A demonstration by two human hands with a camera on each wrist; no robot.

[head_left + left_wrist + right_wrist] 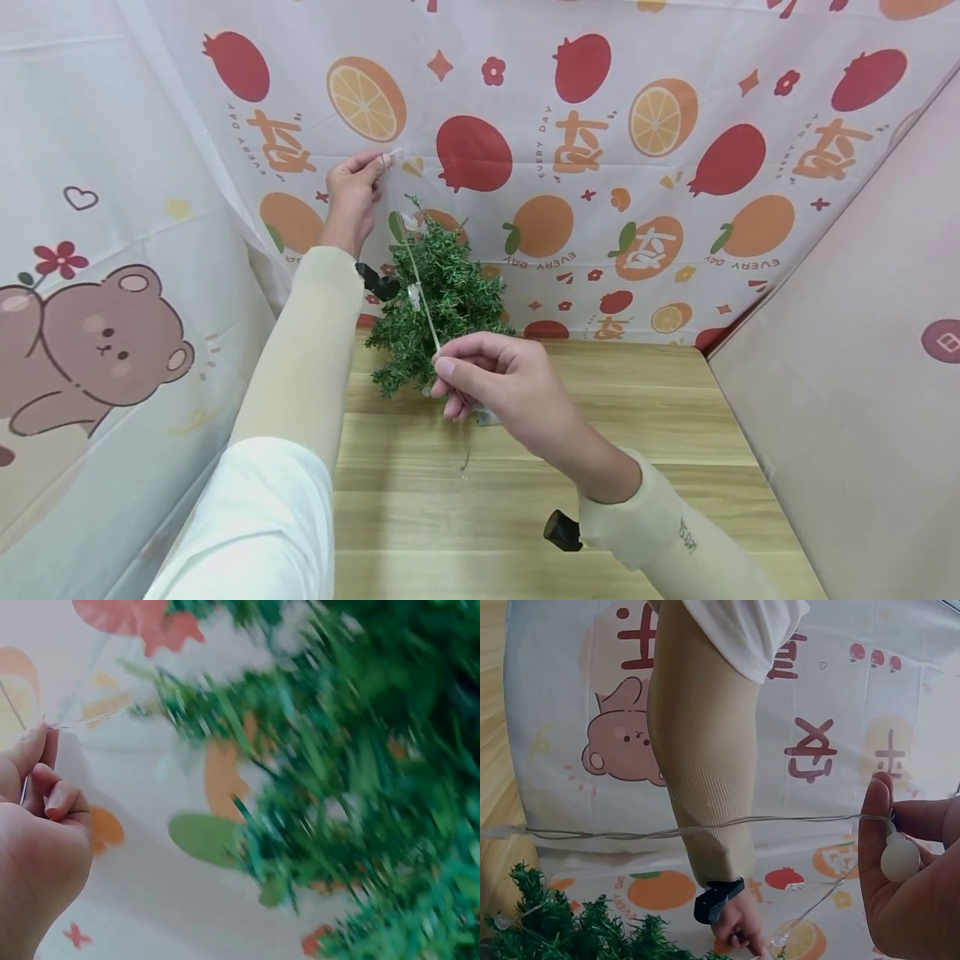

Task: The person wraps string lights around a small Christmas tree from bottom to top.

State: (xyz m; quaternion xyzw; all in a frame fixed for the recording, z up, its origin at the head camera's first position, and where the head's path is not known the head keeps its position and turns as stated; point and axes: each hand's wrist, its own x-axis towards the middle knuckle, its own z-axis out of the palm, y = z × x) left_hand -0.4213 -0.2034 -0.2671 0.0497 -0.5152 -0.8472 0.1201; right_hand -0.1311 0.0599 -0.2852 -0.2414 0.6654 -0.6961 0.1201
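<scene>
A small artificial Christmas tree (457, 287) with green needles stands at the back of the table. Above its left side my left hand (352, 196) pinches a thin wire between thumb and finger; in the left wrist view the wire runs from the fingertips toward a branch tip. In front of the tree my right hand (517, 387) pinches a string-light wire (422, 296), stretched up and to the left. The right wrist view shows a round white bulb (900, 859) against this hand's fingers. A short loose end hangs below the right hand. The tree's base is mostly hidden.
A wooden table (637, 408) spans the space below. Fruit-print cloth (585, 179) hangs close behind the tree, bear-print cloth (82, 192) on the left, and a pale panel (855, 358) stands at the right. Both wrists carry black camera mounts.
</scene>
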